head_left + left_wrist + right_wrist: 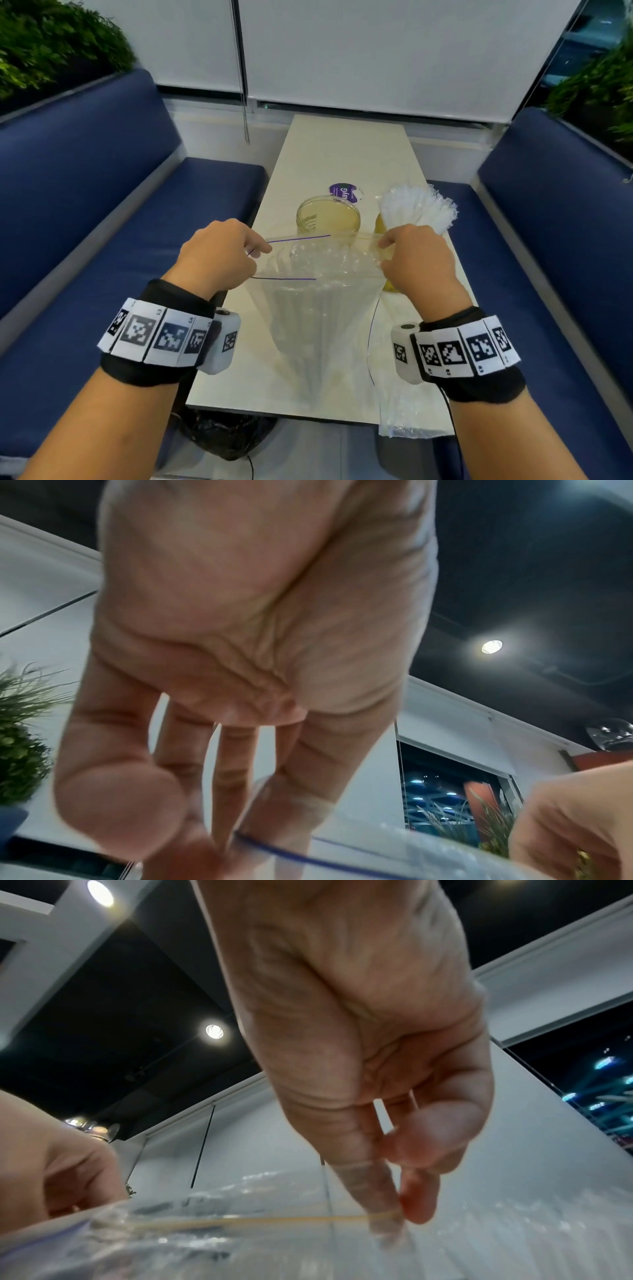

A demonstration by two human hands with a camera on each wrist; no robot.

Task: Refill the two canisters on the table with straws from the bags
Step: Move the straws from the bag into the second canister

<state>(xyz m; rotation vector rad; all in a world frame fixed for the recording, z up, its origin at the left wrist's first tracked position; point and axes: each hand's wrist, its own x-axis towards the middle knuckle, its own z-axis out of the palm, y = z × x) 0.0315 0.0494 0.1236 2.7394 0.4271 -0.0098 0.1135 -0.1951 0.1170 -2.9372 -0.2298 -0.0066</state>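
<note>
A clear zip bag of wrapped straws [318, 308] stands upright over the near part of the white table [346, 154], its mouth pulled apart. My left hand [236, 253] pinches the left corner of the mouth with its blue zip line [291, 856]. My right hand [394, 253] pinches the right corner [394, 1218]. Behind the bag stands an empty yellowish glass canister [328, 214]. A second canister [381, 222], mostly hidden by my right hand, holds a bunch of wrapped straws [418, 209].
Another plastic bag [407, 407] lies flat at the table's near right corner. A purple and white lid [344, 194] lies behind the empty canister. Blue bench seats [102, 240] flank the table. A black bag [226, 435] sits on the floor below the near edge.
</note>
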